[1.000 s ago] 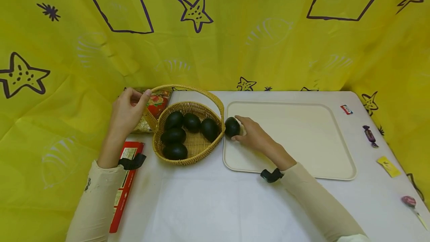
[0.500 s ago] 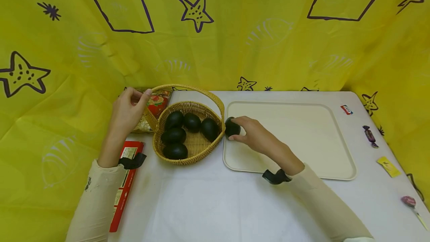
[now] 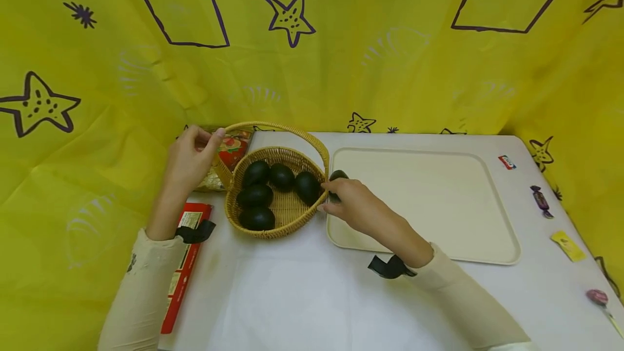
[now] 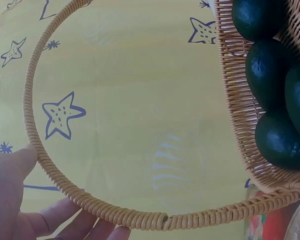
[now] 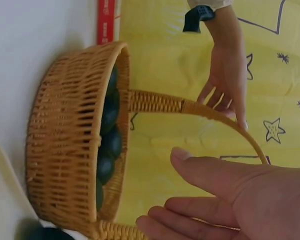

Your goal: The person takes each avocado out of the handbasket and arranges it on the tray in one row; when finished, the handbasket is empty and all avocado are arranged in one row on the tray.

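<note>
A wicker basket (image 3: 278,227) with several dark avocados (image 3: 255,195) stands left of a cream tray (image 3: 439,199). My left hand (image 3: 192,158) pinches the basket's arched handle (image 3: 273,125) at its far left; in the left wrist view the thumb (image 4: 7,185) presses the handle (image 4: 115,212). One more avocado (image 3: 338,174) lies on the tray's left edge against the basket. My right hand (image 3: 351,202) lies over its near side, fingertips at the basket rim. In the right wrist view that hand (image 5: 230,200) shows straight, spread fingers beside the basket (image 5: 65,140), with nothing between them.
A red box (image 3: 182,264) lies under my left forearm and a snack packet (image 3: 229,148) behind the basket. Wrapped sweets (image 3: 541,199), a yellow sachet (image 3: 567,245) and a lollipop (image 3: 597,297) sit along the right edge. Yellow cloth walls the table in.
My right hand held the avocado on the tray's left edge, then slid left over it toward the basket rim with its fingers loosened. The left hand stayed on the handle.
</note>
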A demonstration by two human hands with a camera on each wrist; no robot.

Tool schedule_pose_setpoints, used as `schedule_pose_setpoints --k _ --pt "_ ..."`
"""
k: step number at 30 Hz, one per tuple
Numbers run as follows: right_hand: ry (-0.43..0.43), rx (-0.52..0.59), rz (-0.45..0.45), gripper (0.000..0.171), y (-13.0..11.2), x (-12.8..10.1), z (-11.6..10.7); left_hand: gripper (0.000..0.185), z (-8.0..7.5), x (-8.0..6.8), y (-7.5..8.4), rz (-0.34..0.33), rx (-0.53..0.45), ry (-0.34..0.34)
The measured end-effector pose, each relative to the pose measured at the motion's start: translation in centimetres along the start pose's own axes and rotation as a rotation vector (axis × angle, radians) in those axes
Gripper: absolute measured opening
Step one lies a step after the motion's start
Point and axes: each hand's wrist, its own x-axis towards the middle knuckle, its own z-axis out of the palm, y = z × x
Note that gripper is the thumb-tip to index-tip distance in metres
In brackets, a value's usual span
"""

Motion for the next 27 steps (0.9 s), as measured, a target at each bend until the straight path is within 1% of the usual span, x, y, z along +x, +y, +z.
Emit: schedule_pose_setpoints --k 4,6,10,12,17,22,25,27 --pt "-0.031 0.001 -0.066 0.053 -0.9 0.7 0.9 0.06 0.0 0.0 0.0 -0.004 -0.009 0.008" --pt "-0.041 0.008 -0.117 0.051 -1.4 1.3 1.4 0.061 0.0 -0.1 0.0 -0.007 -0.01 0.006" --pt "-0.081 0.036 -0.223 0.046 -2.1 2.8 2.5 0.063 -0.1 -0.2 0.0 -0.013 -0.014 -0.008" --pt "-0.112 0.033 -0.259 0.044 -2.4 3.7 3.1 0.064 -0.1 -0.2 0.0 -0.014 -0.017 -0.011" --pt "-0.21 -0.028 -0.304 0.044 -3.3 6.3 4.4 0.062 -0.1 -0.1 -0.1 -0.006 -0.013 -0.009" --pt "-0.338 -0.06 -0.355 0.051 -3.4 8.8 5.4 0.06 0.0 0.0 -0.1 -0.003 -0.007 -0.003" --pt "-0.396 -0.082 -0.362 0.056 -3.2 10.1 6.2 0.06 0.0 0.0 -0.1 -0.003 -0.006 -0.001" --pt "-0.433 -0.099 -0.339 0.06 -3.3 10.6 6.7 0.06 0.0 0.0 0.0 -0.005 -0.003 -0.001"
